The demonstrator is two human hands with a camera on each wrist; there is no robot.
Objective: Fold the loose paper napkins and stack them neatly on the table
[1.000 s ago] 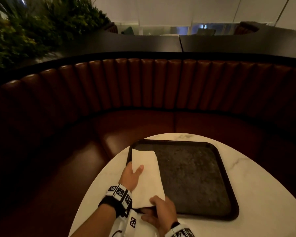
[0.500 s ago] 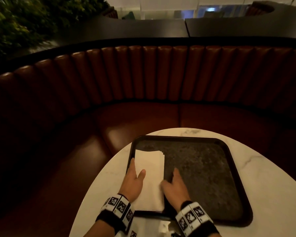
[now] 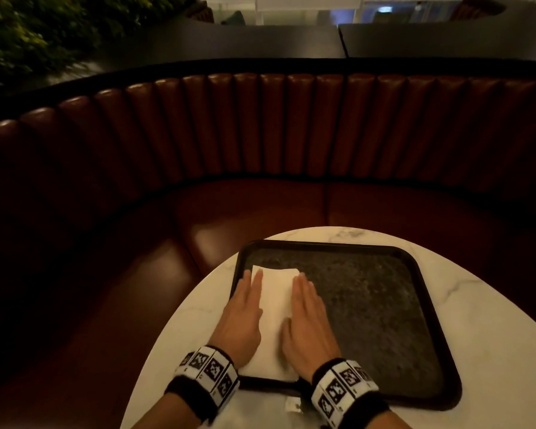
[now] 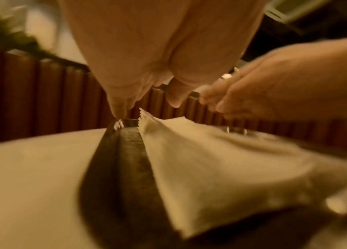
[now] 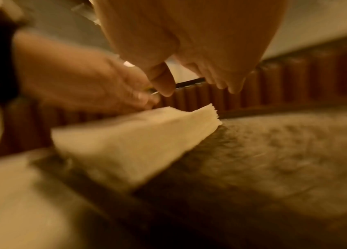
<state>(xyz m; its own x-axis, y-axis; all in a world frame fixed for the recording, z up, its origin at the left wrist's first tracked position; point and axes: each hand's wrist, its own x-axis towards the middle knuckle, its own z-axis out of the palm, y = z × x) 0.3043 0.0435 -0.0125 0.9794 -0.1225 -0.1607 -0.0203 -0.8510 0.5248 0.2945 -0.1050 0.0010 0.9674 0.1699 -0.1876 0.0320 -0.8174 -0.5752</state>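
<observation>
A stack of folded white napkins (image 3: 276, 317) lies along the left side of a dark tray (image 3: 384, 305). My left hand (image 3: 245, 308) lies flat with straight fingers against the stack's left edge, over the tray rim. My right hand (image 3: 307, 317) lies flat along the stack's right edge. In the left wrist view the napkin stack (image 4: 211, 160) shows layered corners beneath my left hand (image 4: 145, 94). The right wrist view, which is blurred, shows the napkin stack (image 5: 136, 139) under my right hand (image 5: 196, 80).
The tray sits on a round white marble table (image 3: 492, 351). More white paper (image 3: 291, 404) peeks out near the table's front edge between my wrists. A curved brown leather booth (image 3: 260, 134) wraps around the far side, with plants (image 3: 28, 32) at the upper left.
My right hand left the stack's near end and came to lie flat along its right edge. Both hands slid forward along the sides, and the stack now lies squarer.
</observation>
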